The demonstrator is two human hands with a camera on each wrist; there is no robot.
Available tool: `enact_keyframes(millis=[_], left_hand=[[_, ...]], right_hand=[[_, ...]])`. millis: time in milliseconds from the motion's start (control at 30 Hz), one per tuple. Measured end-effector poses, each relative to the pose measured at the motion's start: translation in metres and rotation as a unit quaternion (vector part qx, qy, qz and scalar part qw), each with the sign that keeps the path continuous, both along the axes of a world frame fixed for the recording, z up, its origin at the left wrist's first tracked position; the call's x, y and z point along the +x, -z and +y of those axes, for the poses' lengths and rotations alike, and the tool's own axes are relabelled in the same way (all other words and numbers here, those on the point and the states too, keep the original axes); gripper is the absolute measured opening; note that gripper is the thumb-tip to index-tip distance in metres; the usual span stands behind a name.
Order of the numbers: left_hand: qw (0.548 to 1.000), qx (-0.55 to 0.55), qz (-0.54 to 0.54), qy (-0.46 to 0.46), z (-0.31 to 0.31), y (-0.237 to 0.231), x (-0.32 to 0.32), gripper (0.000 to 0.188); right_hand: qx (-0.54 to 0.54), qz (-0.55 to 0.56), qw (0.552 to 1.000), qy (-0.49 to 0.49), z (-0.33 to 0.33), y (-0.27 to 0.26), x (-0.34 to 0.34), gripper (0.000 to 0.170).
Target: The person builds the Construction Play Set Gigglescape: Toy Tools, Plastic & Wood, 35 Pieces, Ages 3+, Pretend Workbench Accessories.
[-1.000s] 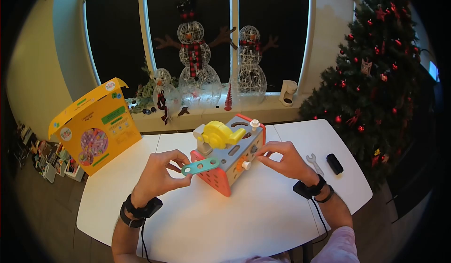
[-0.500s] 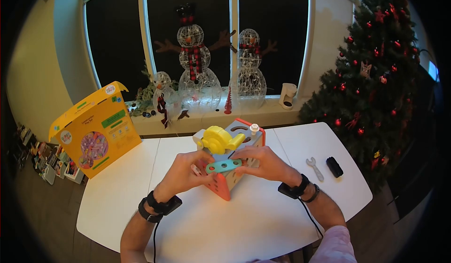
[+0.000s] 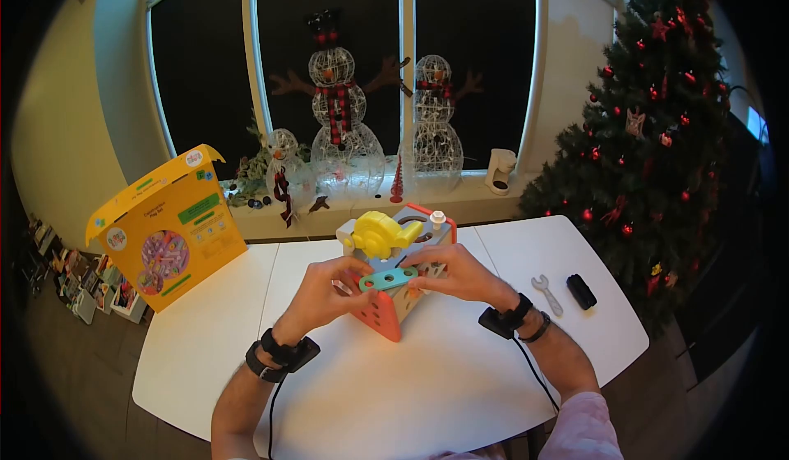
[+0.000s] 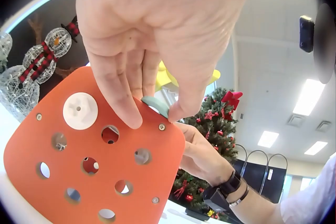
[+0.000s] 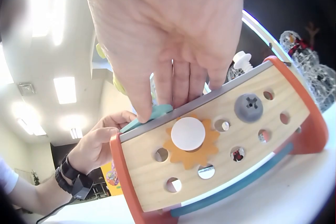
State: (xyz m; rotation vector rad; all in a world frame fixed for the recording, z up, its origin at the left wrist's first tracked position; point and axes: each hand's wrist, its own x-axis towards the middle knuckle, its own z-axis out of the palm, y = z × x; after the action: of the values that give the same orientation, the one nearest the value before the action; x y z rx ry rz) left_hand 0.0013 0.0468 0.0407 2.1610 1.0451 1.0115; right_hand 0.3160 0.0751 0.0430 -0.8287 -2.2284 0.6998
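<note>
A teal strip with several holes (image 3: 389, 278) lies along the near top edge of a toy toolbox, which has an orange end panel (image 4: 123, 187) and a grey top. My left hand (image 3: 333, 289) pinches the strip's left end between thumb and fingers. At the other end, my right hand (image 3: 460, 275) grips it, thumb in front and fingers over the grey top. On top of the toolbox sit a yellow round piece with a handle (image 3: 378, 234) and a white bolt (image 3: 438, 217). Its wooden side carries an orange gear (image 5: 210, 150) under a white bolt head (image 5: 188, 133).
On the white table (image 3: 411, 394), a grey toy wrench (image 3: 548, 296) and a black object (image 3: 581, 292) lie at the right. A yellow cardboard box (image 3: 209, 250) stands at the left. Beyond the table are a decorated tree (image 3: 649, 156) and wire snowmen (image 3: 337, 144) on a sill.
My left hand has carried the teal strip rightward onto the toolbox's near edge. My right hand has moved left from the toolbox's side and taken hold of the strip's other end.
</note>
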Motion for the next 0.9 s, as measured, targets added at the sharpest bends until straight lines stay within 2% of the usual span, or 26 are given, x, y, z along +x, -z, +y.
enact_keyframes(millis=[667, 867, 900], left_hand=[[0.999, -0.014, -0.037, -0.001, 0.0025, 0.0046, 0.0016, 0.041], [1.0, 0.005, -0.029, -0.001, -0.0003, 0.0023, 0.0018, 0.042], [1.0, 0.005, -0.029, 0.0, -0.0012, 0.0019, 0.0022, 0.042]], right_hand=[[-0.01, 0.008, 1.0, -0.001, -0.0003, -0.0027, -0.003, 0.039], [0.018, 0.031, 0.999, -0.012, 0.0003, -0.0025, -0.002, 0.051], [-0.016, 0.02, 1.0, -0.001, -0.0034, -0.0075, -0.0005, 0.055]])
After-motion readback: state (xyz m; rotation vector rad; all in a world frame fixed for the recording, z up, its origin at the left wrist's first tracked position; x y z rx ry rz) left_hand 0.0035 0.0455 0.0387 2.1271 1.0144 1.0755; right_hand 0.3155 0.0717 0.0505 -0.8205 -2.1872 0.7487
